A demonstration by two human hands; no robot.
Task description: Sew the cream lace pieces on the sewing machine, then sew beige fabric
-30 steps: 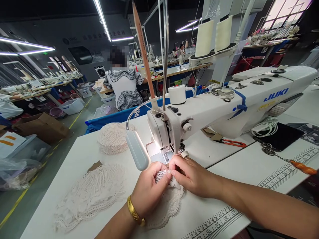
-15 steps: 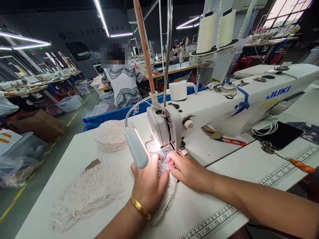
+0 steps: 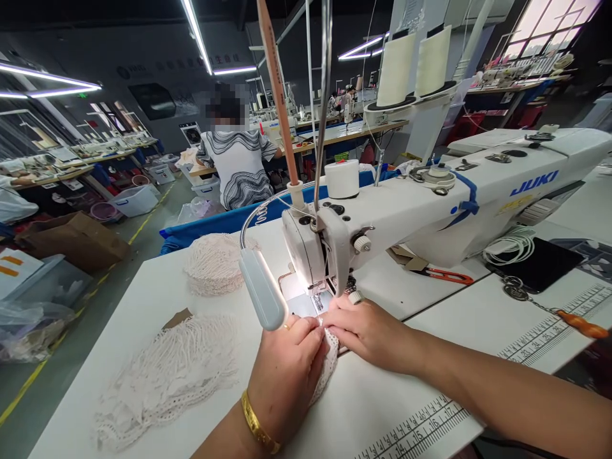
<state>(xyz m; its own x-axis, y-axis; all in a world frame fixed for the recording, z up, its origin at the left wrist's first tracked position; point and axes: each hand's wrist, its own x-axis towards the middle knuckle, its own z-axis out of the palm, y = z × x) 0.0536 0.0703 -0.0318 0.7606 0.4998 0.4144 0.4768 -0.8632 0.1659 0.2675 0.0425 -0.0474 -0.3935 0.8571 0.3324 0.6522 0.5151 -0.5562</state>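
Left hand [image 3: 287, 363] and right hand [image 3: 366, 328], fingers narrowed, pinch a cream scalloped lace strip [image 3: 329, 363] on the white table [image 3: 143, 299]; its long axis runs toward the white sewing machine's needle [image 3: 316, 298], just beyond both fingertips.

Sewing machine [image 3: 430, 204] stands on table [image 3: 143, 299], its head at centre. Both hands lie just before the needle: left hand [image 3: 287, 370], right hand [image 3: 363, 328], lace piece [image 3: 329, 363] between and under them. Lamp [image 3: 262, 290] left of needle. Lace heap [image 3: 167, 376] left of hands; second heap [image 3: 215, 262] behind it. Scissors [image 3: 447, 275] and phone [image 3: 545, 262] right, beneath the machine arm.
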